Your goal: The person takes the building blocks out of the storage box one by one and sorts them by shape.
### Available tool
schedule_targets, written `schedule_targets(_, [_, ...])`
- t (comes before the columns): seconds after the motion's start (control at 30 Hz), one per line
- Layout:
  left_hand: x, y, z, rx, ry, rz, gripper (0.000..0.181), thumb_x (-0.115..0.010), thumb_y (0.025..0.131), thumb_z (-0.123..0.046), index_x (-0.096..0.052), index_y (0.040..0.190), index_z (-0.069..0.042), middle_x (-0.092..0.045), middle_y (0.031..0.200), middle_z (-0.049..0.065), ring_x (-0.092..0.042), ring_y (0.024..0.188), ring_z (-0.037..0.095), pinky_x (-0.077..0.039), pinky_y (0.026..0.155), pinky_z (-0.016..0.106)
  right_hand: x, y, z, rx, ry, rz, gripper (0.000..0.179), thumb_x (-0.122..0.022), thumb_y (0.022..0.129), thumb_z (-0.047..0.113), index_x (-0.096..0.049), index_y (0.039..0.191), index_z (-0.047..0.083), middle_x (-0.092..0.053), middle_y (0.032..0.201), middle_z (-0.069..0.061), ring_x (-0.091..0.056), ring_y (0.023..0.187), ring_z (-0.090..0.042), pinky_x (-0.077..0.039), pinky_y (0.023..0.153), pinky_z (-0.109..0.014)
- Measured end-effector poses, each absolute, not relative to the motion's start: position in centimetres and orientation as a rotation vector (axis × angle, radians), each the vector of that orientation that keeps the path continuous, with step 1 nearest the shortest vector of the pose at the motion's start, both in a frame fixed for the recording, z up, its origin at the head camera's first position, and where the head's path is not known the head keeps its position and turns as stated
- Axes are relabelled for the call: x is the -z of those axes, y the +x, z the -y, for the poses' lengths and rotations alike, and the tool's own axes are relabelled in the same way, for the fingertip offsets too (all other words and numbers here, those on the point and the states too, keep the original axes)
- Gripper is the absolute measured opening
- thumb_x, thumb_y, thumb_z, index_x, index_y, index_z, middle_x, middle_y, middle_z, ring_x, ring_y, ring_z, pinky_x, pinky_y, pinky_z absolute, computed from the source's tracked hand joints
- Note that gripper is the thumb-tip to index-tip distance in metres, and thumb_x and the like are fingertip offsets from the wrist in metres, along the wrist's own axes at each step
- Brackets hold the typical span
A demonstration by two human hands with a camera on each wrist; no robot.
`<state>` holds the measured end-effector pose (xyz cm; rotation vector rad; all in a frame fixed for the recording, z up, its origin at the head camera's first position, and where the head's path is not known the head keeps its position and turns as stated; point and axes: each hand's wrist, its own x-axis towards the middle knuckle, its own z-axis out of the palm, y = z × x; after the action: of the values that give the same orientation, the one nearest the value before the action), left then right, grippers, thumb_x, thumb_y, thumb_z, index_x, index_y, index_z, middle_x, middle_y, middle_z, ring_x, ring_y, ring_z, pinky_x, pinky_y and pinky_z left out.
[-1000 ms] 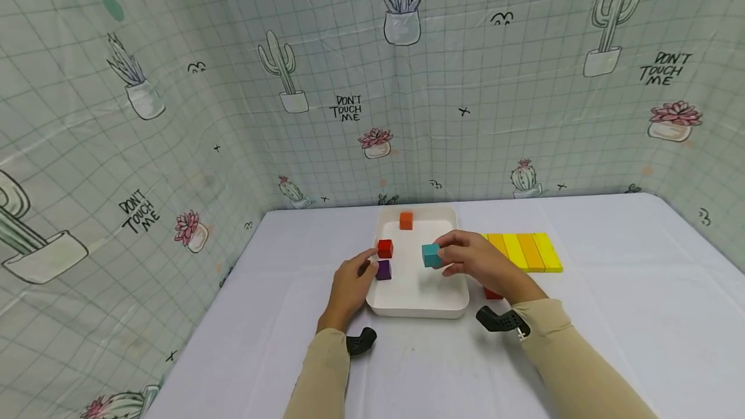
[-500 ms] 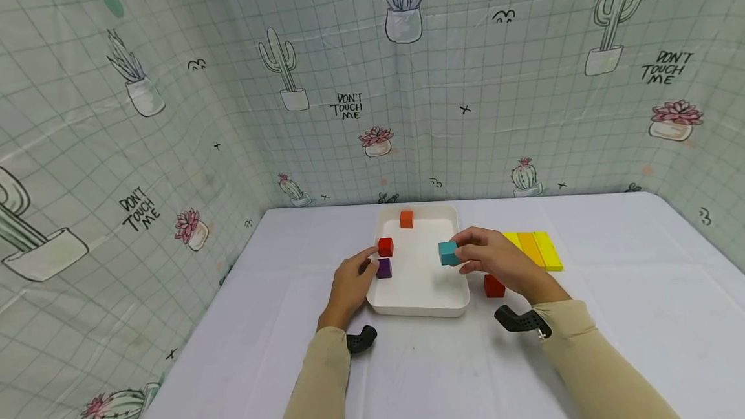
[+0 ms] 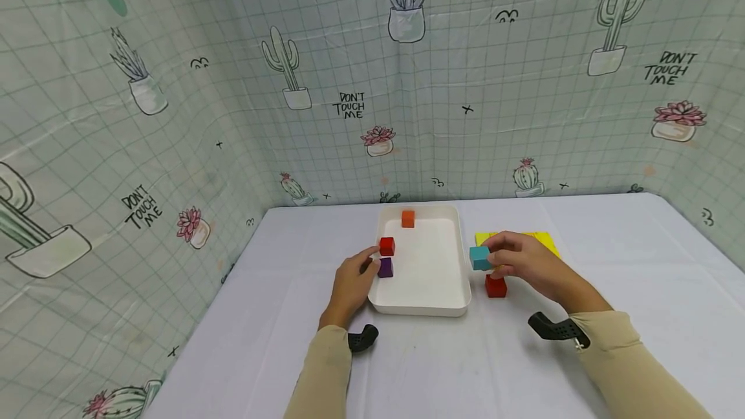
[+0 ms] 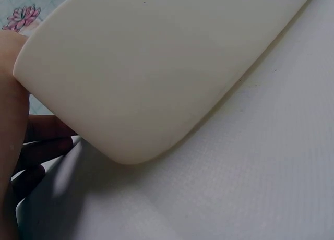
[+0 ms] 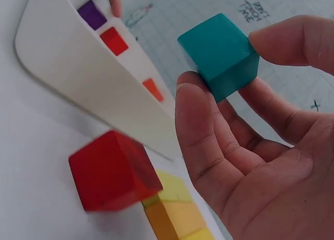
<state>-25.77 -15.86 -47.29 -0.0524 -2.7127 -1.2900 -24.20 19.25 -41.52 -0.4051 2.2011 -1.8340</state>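
A wrinkled, pale green gridded sheet (image 3: 524,83) fills the upper part and left side of the head view. At top centre is a printed spiky potted plant (image 3: 407,2); a tall branched cactus (image 3: 617,24) stands at upper right, above a pink succulent (image 3: 679,121) near the right edge. The black lettering (image 3: 669,68) between them reads "DON'T TOUCH ME". A plain green spot (image 3: 116,2) sits at upper left. The white worktop (image 3: 658,277) spreads across the lower part of the frame.
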Motion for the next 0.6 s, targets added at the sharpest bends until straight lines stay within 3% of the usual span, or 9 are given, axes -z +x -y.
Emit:
schedule_targets(0.4, [47.3,-25.9,16.0,1.275,-0.074,2.709,0.039,-0.057,0.101,-0.031,-0.062,0.139,-0.026,-0.065,0.118,0.005,-0.057,0.11,0.024,-0.045,0.103,0.049,42.1,-23.1,-22.9,1.729,-0.308,-2.278,0.039,-0.06,0.098,0.014,-0.052,0.128,-0.009,-0.045,0.131,-0.024,-0.06,0.107,-0.036,-0.055,0.088,-0.031])
schedule_targets(0.6, [47.2,-25.7,15.9,1.285,-0.064,2.716,0.039,-0.057,0.101,-0.032,-0.061,0.14,-0.026,-0.065,0.12,0.006,-0.056,0.111,0.025,-0.045,0.103,0.05,42.6,-22.7,-24.7,1.667,-0.298,-2.251,0.042,-0.061,0.098,0.014,-0.049,0.131,-0.008,-0.049,0.129,-0.025,-0.061,0.107,-0.034,-0.055,0.089,-0.031])
